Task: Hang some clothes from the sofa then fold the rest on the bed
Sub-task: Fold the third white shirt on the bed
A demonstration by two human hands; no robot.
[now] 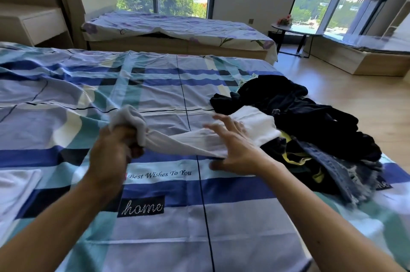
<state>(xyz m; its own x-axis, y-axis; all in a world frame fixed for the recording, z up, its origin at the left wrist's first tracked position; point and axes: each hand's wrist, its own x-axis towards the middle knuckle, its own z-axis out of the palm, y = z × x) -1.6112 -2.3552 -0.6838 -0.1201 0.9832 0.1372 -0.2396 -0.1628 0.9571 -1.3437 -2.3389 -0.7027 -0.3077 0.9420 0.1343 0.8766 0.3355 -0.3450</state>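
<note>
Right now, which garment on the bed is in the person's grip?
The white garment, bunched in the left hand; the black garment and denim lie unheld.

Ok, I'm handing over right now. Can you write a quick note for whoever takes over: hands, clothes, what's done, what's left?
Left hand: grips the bunched end of a white garment, stretched across the bed.
Right hand: open, fingers spread at the garment's other end, gripping nothing.
Pile of unfolded clothes lies at the bed's right edge: black items, denim, something yellow-trimmed.
Done: no folded stack is plainly visible; sofa and hung clothes are out of view.
Left: lay out and fold the white garment, then work through the pile.
</note>
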